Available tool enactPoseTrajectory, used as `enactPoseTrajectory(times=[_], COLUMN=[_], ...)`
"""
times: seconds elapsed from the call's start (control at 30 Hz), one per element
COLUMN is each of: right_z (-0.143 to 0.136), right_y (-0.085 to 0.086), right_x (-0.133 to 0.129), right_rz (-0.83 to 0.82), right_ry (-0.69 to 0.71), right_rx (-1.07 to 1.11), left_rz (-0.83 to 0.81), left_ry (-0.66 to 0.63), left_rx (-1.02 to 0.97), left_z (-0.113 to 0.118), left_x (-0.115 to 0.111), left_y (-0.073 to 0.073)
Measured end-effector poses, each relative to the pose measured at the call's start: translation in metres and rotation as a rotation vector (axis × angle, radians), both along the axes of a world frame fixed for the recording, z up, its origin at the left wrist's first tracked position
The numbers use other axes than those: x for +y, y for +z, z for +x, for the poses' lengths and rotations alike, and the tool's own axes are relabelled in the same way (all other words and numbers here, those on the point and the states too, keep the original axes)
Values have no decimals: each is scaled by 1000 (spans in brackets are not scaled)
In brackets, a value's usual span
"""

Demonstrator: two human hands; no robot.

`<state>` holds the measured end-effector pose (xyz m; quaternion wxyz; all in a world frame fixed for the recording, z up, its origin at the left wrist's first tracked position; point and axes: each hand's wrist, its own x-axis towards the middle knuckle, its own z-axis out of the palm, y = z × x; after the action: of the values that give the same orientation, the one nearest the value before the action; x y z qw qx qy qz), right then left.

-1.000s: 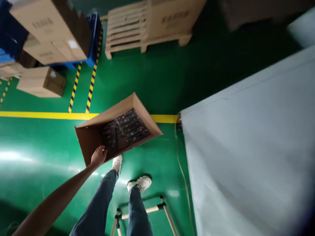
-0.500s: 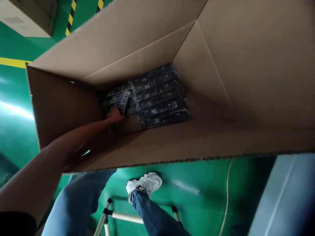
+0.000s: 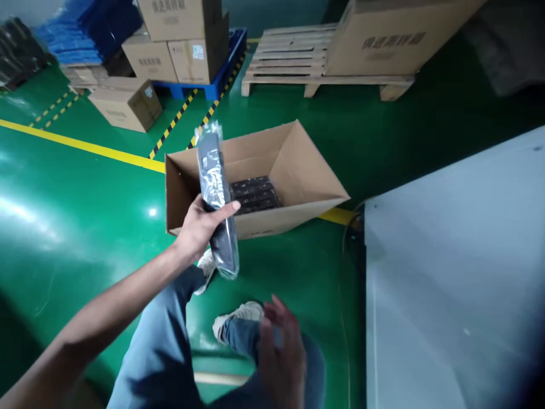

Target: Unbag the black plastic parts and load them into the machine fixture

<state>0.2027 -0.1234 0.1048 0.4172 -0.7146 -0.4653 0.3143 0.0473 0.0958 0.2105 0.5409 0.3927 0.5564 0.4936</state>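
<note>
My left hand [image 3: 198, 228] is closed around a long black part in clear plastic wrap [image 3: 213, 173], thumb across its front. The part is raised above the box and stands nearly upright, leaning a little. Behind and below it is an open cardboard box [image 3: 309, 176], deep and without a lid. Several similar wrapped black parts [image 3: 255, 190] lie in rows on its bottom, partly hidden by the held part. Low in the view, my right hand [image 3: 283, 355] hovers over my knee, blurred, with thumb and fingers apart and nothing visible in it.
A large pale grey panel [image 3: 451, 272] fills the right side. Further off are a wooden pallet [image 3: 289, 54] bearing a carton [image 3: 392, 42], a blue pallet [image 3: 225, 68] with stacked cartons, and a carton on the floor [image 3: 123, 105]. Pale tubing [image 3: 221, 379] runs low near my legs.
My left hand has come up out of the box, lifting a wrapped black part with it. My right hand has entered the view. The view has tilted up and the box looks further away.
</note>
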Motion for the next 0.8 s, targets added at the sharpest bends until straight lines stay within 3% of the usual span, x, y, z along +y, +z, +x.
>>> enactPoseTrajectory(times=[0.07,0.13,0.27,0.4,0.5,0.67,0.8], right_z=[-29,-52,-68,-66,-67,-73,-75], right_y=[36,66,100,107,111,132,146], right_x=[7,4,-35,-75,-89,-87,-81], right_rz=[172,181,42,50,113,447,563], right_ry=[93,98,107,180,198,121,152], right_rx=[226,356,464,402,204,-291,-494], left_rz=[-98,-184,-250,-187,-162,-154,-181], left_ry=[24,48,53,29,93,111,95], left_rx=[-151,-294,-517,-605,-584,-555,-493], left_z=[-2,-10,-34,-45,-41,-31,-27], left_x=[-60,-109,-168,-197,-212,-236,-253], left_y=[16,28,43,44,45,49,45])
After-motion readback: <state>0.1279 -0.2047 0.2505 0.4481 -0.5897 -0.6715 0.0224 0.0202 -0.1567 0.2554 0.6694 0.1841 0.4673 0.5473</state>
